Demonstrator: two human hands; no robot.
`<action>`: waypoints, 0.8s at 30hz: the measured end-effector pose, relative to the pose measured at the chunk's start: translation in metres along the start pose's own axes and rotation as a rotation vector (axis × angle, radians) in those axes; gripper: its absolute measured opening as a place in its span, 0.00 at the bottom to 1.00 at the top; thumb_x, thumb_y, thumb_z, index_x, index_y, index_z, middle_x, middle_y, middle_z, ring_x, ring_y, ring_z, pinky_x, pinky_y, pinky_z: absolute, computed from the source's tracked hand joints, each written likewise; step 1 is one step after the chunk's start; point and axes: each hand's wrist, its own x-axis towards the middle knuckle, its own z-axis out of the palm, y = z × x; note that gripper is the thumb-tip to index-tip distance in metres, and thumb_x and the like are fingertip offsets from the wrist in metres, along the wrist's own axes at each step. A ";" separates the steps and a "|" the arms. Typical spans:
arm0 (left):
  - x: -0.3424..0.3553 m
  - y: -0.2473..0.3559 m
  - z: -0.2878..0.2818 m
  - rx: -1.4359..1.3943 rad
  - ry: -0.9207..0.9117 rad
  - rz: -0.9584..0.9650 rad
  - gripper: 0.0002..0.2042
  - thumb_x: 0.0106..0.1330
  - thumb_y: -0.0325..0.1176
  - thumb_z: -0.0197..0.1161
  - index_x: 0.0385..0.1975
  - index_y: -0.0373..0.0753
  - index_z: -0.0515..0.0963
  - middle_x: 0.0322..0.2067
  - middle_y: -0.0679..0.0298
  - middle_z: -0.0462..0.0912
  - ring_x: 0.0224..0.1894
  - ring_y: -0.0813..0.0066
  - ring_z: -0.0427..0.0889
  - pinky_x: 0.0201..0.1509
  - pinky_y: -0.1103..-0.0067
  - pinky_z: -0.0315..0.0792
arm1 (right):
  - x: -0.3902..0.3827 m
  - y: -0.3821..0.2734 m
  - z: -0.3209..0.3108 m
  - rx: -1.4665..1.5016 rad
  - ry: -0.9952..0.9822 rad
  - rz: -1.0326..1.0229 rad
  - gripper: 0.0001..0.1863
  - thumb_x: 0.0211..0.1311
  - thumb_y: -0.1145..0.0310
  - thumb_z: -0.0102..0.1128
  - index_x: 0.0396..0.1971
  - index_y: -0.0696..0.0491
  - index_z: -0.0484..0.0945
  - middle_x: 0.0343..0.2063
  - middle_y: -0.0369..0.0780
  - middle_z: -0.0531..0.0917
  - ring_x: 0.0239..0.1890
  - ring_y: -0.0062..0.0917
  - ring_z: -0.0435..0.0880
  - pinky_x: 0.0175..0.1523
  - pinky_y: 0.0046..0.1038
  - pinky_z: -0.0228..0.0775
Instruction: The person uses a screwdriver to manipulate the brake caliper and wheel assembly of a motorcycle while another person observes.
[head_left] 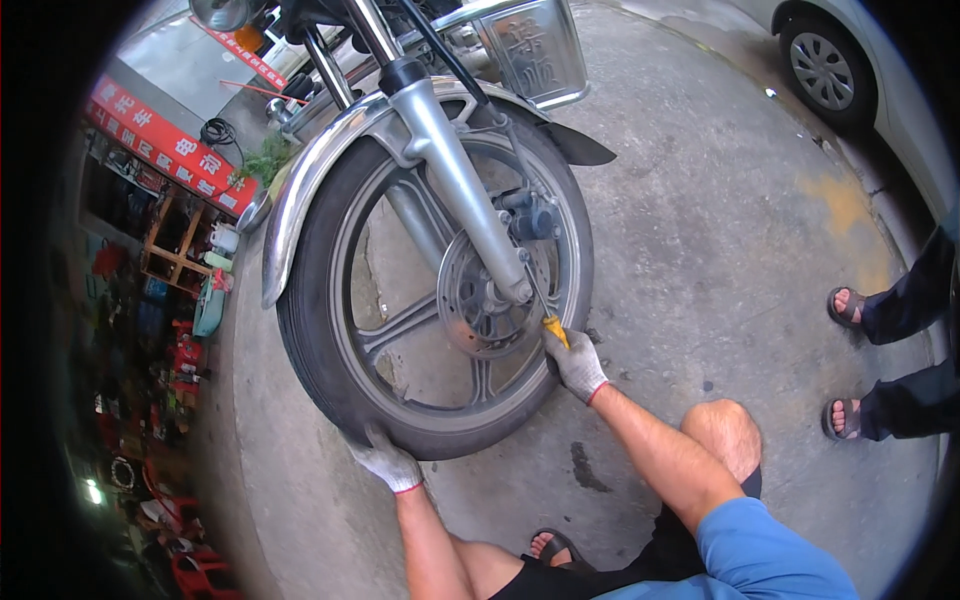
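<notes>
A motorcycle's front wheel (440, 425) stands before me, with a black tyre and grey spokes. My left hand (388, 464), in a white knit glove, grips the tyre at its bottom, thumb against the tread; the other fingers are partly hidden. In my gloved right hand (580, 368) is a screwdriver (556, 330) with a yellow handle, its fingers closed round it. The shaft points up toward the lower end of the silver fork leg (455, 185), beside the brake disc (470, 320). Its tip is too small to tell what it touches. Above the disc sits the brake caliper (538, 222).
A chrome mudguard (285, 225) covers the wheel's top, and a metal side box (535, 55) sits behind. A person in dark trousers and sandals (845, 418) stands at right, near a parked car (860, 60). Red banners (165, 140) and cluttered shop goods (185, 360) line the left.
</notes>
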 end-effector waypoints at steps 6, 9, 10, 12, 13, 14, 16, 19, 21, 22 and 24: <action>0.000 0.005 -0.003 -0.020 -0.029 -0.012 0.27 0.67 0.34 0.56 0.61 0.22 0.61 0.59 0.44 0.68 0.60 0.55 0.68 0.67 0.68 0.56 | -0.001 -0.027 -0.030 0.122 -0.293 0.325 0.23 0.62 0.52 0.59 0.37 0.63 0.79 0.20 0.34 0.79 0.23 0.18 0.76 0.29 0.26 0.66; -0.001 0.013 0.002 0.047 -0.047 0.021 0.27 0.68 0.34 0.56 0.61 0.23 0.61 0.59 0.46 0.68 0.60 0.56 0.68 0.67 0.68 0.57 | 0.002 -0.015 -0.020 0.114 -0.200 0.186 0.23 0.62 0.52 0.59 0.36 0.63 0.79 0.20 0.37 0.79 0.24 0.20 0.76 0.30 0.27 0.66; 0.000 0.009 0.002 0.012 -0.048 0.028 0.26 0.69 0.37 0.55 0.60 0.24 0.63 0.58 0.48 0.70 0.58 0.58 0.70 0.65 0.69 0.59 | 0.003 -0.011 -0.018 0.058 -0.160 0.159 0.23 0.61 0.53 0.59 0.34 0.63 0.79 0.20 0.41 0.80 0.25 0.23 0.78 0.32 0.29 0.68; 0.001 0.007 0.002 -0.025 -0.054 0.031 0.26 0.69 0.40 0.55 0.59 0.26 0.65 0.57 0.51 0.72 0.57 0.61 0.71 0.64 0.70 0.61 | 0.003 -0.002 -0.009 0.082 -0.107 0.123 0.22 0.61 0.54 0.60 0.33 0.63 0.79 0.21 0.43 0.81 0.26 0.24 0.79 0.33 0.31 0.69; 0.001 0.007 0.003 -0.028 -0.048 0.019 0.25 0.69 0.40 0.54 0.59 0.26 0.65 0.57 0.51 0.72 0.56 0.61 0.71 0.64 0.70 0.61 | 0.004 0.002 -0.006 0.105 -0.055 0.087 0.22 0.61 0.54 0.60 0.33 0.63 0.79 0.21 0.46 0.81 0.27 0.26 0.80 0.35 0.32 0.69; -0.001 0.008 0.004 -0.031 -0.042 0.007 0.25 0.70 0.40 0.54 0.59 0.26 0.65 0.57 0.51 0.72 0.56 0.61 0.71 0.63 0.70 0.61 | 0.005 0.006 -0.004 0.104 -0.029 0.051 0.21 0.61 0.55 0.60 0.34 0.63 0.79 0.23 0.49 0.82 0.27 0.28 0.81 0.36 0.33 0.70; -0.001 0.007 0.004 -0.039 -0.026 0.012 0.25 0.70 0.40 0.54 0.59 0.26 0.65 0.57 0.52 0.72 0.56 0.62 0.71 0.63 0.70 0.61 | 0.004 0.007 0.001 0.083 -0.021 0.044 0.21 0.61 0.55 0.60 0.34 0.63 0.79 0.23 0.50 0.81 0.27 0.29 0.81 0.36 0.33 0.70; 0.000 0.008 0.002 -0.011 -0.013 0.026 0.25 0.70 0.40 0.54 0.59 0.27 0.65 0.56 0.52 0.72 0.56 0.63 0.71 0.63 0.70 0.61 | 0.002 0.007 0.005 0.050 0.006 0.003 0.21 0.62 0.56 0.59 0.34 0.63 0.79 0.24 0.52 0.81 0.29 0.34 0.83 0.36 0.34 0.71; 0.001 0.008 0.002 0.024 -0.013 0.042 0.25 0.70 0.40 0.54 0.59 0.27 0.65 0.56 0.52 0.73 0.56 0.63 0.71 0.63 0.71 0.62 | 0.002 0.007 0.008 0.014 0.050 -0.046 0.20 0.61 0.57 0.59 0.33 0.63 0.79 0.24 0.53 0.81 0.30 0.38 0.84 0.35 0.35 0.71; -0.001 0.009 0.002 -0.026 -0.020 -0.003 0.27 0.69 0.38 0.55 0.61 0.25 0.62 0.58 0.49 0.70 0.58 0.61 0.69 0.65 0.70 0.59 | 0.002 0.009 0.008 0.019 0.047 -0.050 0.20 0.61 0.57 0.59 0.33 0.63 0.79 0.24 0.53 0.81 0.30 0.38 0.84 0.35 0.35 0.71; -0.002 0.007 0.002 -0.075 -0.025 -0.044 0.29 0.68 0.36 0.57 0.62 0.23 0.60 0.61 0.47 0.67 0.60 0.58 0.68 0.67 0.69 0.56 | 0.000 0.010 0.008 0.014 0.064 -0.055 0.19 0.61 0.57 0.58 0.33 0.63 0.79 0.25 0.54 0.81 0.31 0.41 0.84 0.35 0.35 0.71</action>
